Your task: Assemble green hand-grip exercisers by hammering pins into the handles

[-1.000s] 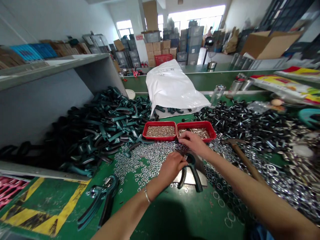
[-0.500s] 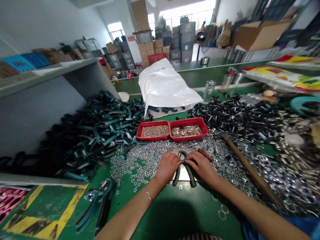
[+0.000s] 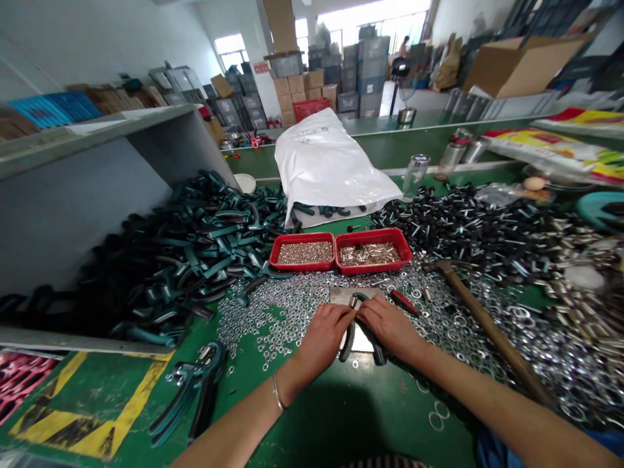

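Over a small metal plate [image 3: 342, 296] lies a plier-like tool [image 3: 348, 343] with two dark green and black curved handles and a coil spring at its head. My left hand [image 3: 325, 335] pinches it near the spring from the left. From the right, my right hand [image 3: 394, 326] has its fingers closed on the head and covers part of it. The fingertips of both hands meet at the tool's head, and any small part between them is hidden. Beside my right hand lies a red-handled item [image 3: 404, 303].
Two red trays [image 3: 303, 265] of small metal pins stand beyond the plate. Loose washers [image 3: 283, 318] surround it. A hammer [image 3: 487, 325] lies at right. Green tools [image 3: 214, 227] are heaped at left, black-headed parts [image 3: 453, 218] at right. Two similar tools [image 3: 195, 390] lie front left.
The view has shifted slightly. My right hand has closed in further over the tool's head, covering more of it and the upper right handle.
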A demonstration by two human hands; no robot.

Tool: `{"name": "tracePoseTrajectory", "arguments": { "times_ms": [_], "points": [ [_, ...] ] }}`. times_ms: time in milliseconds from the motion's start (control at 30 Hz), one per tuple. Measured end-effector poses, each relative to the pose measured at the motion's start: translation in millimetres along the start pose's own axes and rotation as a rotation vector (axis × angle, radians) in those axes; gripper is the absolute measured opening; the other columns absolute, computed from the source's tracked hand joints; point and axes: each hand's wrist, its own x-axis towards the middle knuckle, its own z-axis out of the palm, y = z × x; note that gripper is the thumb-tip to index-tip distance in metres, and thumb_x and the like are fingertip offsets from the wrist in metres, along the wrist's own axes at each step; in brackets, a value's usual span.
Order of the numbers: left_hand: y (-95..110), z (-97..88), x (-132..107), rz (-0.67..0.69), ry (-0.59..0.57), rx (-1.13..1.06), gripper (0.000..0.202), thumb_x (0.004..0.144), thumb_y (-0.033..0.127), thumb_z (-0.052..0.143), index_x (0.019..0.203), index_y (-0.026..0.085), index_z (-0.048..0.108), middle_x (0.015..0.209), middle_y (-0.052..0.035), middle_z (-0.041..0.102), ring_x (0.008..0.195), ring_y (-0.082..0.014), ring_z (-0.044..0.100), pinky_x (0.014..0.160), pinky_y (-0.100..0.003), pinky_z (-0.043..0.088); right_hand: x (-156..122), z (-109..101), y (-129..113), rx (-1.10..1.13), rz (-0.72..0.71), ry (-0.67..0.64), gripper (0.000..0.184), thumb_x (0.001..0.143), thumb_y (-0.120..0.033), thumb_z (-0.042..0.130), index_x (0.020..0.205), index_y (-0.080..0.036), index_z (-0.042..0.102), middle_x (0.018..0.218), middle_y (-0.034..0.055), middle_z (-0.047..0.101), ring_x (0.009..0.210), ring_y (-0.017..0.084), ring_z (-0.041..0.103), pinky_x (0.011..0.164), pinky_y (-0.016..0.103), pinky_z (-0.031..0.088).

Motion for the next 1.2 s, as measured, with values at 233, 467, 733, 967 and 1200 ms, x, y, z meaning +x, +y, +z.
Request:
{"name": "tracePoseTrajectory", "arguments": {
  "times_ms": [233, 467, 733, 967, 1200],
  "points": [
    [-56.3, -47.3, 58.1, -0.201, 0.035, 0.052, 0.028, 0.099, 0.024, 0.045, 0.112, 0.017, 0.068, 0.111, -0.0090, 0.066, 0.107, -0.0209, 0.058, 0.099, -0.038, 0.044, -20.3, -29.6, 23.5, 0.248, 0.125, 0.005, 0.026, 0.098, -0.023, 0.045, 0.119, -0.022, 0.061, 0.111, 0.0099, 0.065, 0.103, 0.024, 0.061, 0.089, 0.042, 0.053],
    [-147.6, -76.4, 126.1, -0.581, -0.221, 0.269, 0.019, 0.084, 0.010, 0.057, 0.092, 0.003, 0.073, 0.092, -0.0204, 0.071, 0.096, -0.0276, 0.067, 0.089, -0.032, 0.050, -110.7, -84.0, 97.2, -0.546, 0.629, -0.140, 0.025, 0.095, -0.037, 0.043, 0.093, -0.018, 0.058, 0.091, 0.0215, 0.060, 0.090, 0.037, 0.056, 0.073, 0.046, 0.044],
    [-158.5, -66.9, 108.9, -0.576, -0.046, 0.218, 0.021, 0.087, 0.012, 0.051, 0.093, 0.009, 0.071, 0.094, -0.0170, 0.071, 0.091, -0.0251, 0.067, 0.084, -0.032, 0.050, -109.0, -119.7, 105.6, -0.160, 0.870, -0.079, 0.026, 0.091, -0.045, 0.045, 0.090, -0.020, 0.051, 0.081, 0.0136, 0.060, 0.074, 0.030, 0.060, 0.065, 0.038, 0.040],
    [-115.7, -69.9, 95.1, -0.423, 0.235, 0.025, 0.016, 0.093, 0.022, 0.048, 0.092, 0.016, 0.063, 0.095, -0.0065, 0.067, 0.091, -0.0183, 0.061, 0.085, -0.030, 0.047, -96.4, -126.5, 13.8, 0.513, 0.823, -0.234, 0.032, 0.095, -0.055, 0.043, 0.100, -0.024, 0.051, 0.066, -0.0003, 0.056, 0.056, 0.019, 0.055, 0.052, 0.029, 0.043],
    [-41.8, -37.2, 70.9, -0.246, 0.149, -0.374, 0.009, 0.089, 0.019, 0.054, 0.084, 0.018, 0.062, 0.086, -0.0028, 0.065, 0.081, -0.0169, 0.059, 0.077, -0.029, 0.045, -53.8, -107.2, -25.0, 0.411, 0.696, -0.290, 0.035, 0.099, -0.052, 0.032, 0.096, -0.023, 0.052, 0.074, 0.0044, 0.064, 0.064, 0.021, 0.060, 0.061, 0.031, 0.045]
  ]
}}
